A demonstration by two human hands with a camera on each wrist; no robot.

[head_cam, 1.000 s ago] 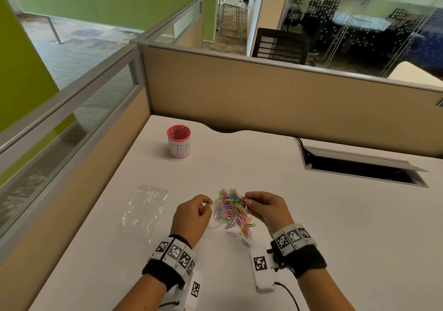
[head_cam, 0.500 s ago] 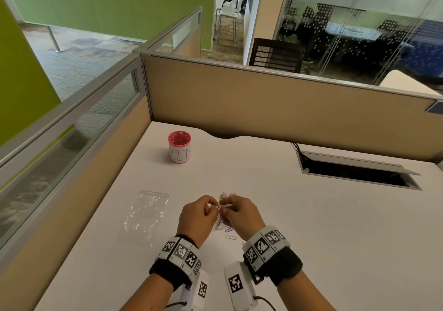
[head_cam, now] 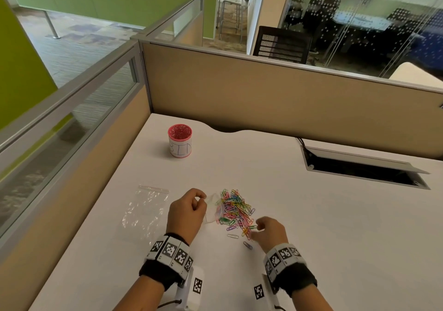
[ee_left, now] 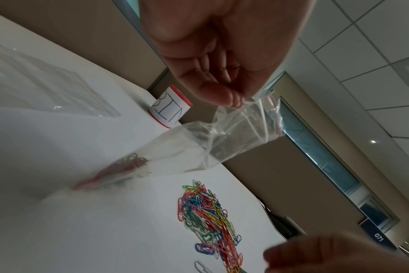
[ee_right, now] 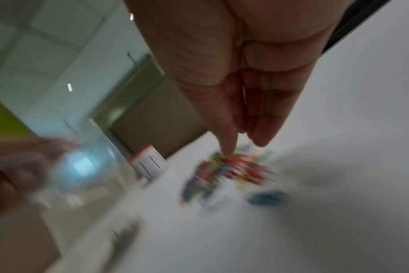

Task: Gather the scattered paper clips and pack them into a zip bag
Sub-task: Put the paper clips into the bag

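left hand (ee_left: 222, 55) pinches zip bag (ee_left: 222, 136); right hand (head_cam: 269, 232) touches paper clips (head_cam: 236, 211).

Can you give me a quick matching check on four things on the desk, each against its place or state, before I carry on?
Things:
1. held zip bag
2. spare zip bag
3. red pen cup
4. paper clip pile

States:
A. lies flat at the desk's left, untouched
B. stands upright at the far side, labelled in handwriting
C. pinched at the rim by the left hand, a few clips inside
D. loose on the desk between both hands

Pairs: 1-C, 2-A, 3-B, 4-D
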